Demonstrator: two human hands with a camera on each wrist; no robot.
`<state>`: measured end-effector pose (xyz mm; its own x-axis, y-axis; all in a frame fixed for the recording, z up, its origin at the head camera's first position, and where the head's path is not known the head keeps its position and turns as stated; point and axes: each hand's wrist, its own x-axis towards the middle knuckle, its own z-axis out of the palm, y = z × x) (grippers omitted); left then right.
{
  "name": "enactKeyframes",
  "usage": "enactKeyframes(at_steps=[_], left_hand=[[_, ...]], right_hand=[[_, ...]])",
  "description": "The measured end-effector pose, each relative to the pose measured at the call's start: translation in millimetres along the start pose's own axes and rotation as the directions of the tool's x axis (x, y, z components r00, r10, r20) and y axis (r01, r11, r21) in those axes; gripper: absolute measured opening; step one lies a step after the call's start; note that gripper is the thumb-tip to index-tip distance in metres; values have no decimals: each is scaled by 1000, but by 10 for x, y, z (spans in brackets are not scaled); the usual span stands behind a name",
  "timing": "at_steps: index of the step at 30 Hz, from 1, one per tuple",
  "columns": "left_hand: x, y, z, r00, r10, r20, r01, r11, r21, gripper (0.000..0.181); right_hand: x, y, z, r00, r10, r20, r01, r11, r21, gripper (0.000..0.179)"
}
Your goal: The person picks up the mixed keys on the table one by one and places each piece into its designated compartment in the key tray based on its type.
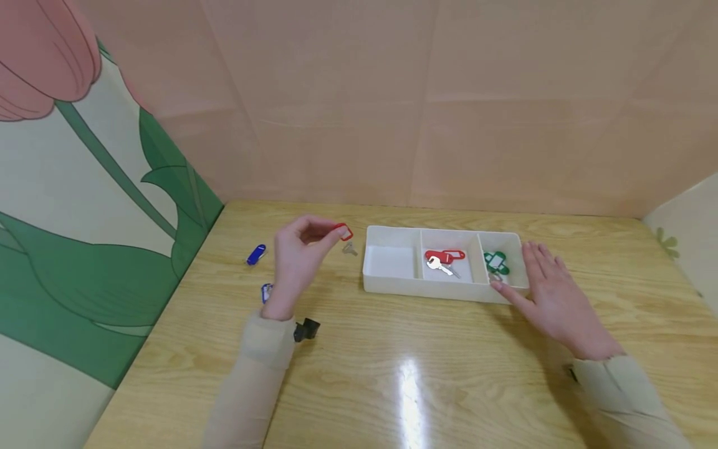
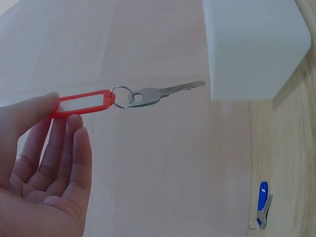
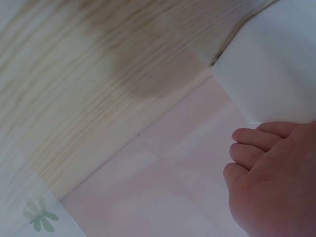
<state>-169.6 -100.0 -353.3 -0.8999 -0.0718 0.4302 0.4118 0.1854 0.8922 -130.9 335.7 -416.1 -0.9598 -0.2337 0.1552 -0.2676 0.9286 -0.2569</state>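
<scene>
My left hand (image 1: 300, 249) pinches a red key tag (image 2: 81, 103) between thumb and fingers. A small ring joins the tag to a silver key (image 2: 148, 97), which points toward the white box beside it. That white divided box (image 1: 314, 287) stands to the right of this hand. My right hand (image 1: 552, 290) touches the box's right end, its fingers stretched along the end wall and its thumb at the front rim. Red key tags (image 1: 439, 256) with a key (image 1: 439, 266) lie in the middle compartment. Green key tags (image 1: 496, 262) lie in the right one.
On the table's left side lie a blue key tag (image 1: 256, 254) and another blue tag (image 1: 266, 293), partly hidden by my left wrist. A pink-covered wall (image 1: 415, 125) rises behind the wooden table (image 1: 359, 374). A patterned panel (image 1: 112, 249) borders the left.
</scene>
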Motion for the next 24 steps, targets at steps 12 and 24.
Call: enactKeyframes(at_steps=[12, 24], left_hand=[[4, 97, 114, 998, 55, 34, -53, 998, -38, 16], [-4, 164, 245, 993, 88, 74, -82, 994, -79, 13]], right_hand=[[19, -3, -7, 1000, 0, 3, 0, 1000, -7, 100], [12, -9, 7, 1000, 0, 5, 0, 1000, -5, 100]])
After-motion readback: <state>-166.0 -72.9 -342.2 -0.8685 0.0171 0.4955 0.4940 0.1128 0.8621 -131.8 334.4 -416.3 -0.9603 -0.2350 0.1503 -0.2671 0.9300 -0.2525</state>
